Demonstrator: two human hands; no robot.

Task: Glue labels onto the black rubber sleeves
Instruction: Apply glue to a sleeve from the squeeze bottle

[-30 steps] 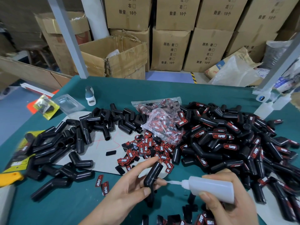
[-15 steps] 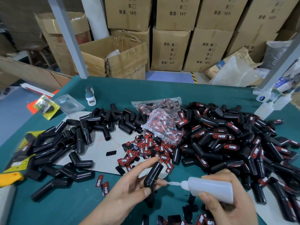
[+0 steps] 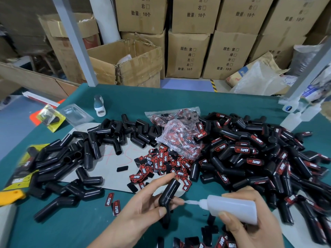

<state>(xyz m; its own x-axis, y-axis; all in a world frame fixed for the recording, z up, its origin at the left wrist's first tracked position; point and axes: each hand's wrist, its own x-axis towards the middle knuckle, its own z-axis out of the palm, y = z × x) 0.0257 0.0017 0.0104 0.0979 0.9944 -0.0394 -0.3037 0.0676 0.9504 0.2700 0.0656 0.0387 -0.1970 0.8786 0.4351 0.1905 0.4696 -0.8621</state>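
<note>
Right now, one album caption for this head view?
Left hand holds bent black rubber sleeve; right hand aims translucent plastic glue bottle.

The left hand (image 3: 143,210) covers the lower half of the held sleeve (image 3: 169,194), the right hand (image 3: 250,224) hides the bottle's (image 3: 231,207) base, both wrists run off the bottom edge, and the yellow card (image 3: 21,169) at left is blurred.

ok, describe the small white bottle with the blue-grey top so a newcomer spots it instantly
Start at the green table, far left side, beyond the unlabelled black sleeves. The small white bottle stands upright alone beside a clear plastic blister tray; unlike the held glue bottle, it has no nozzle.
</note>
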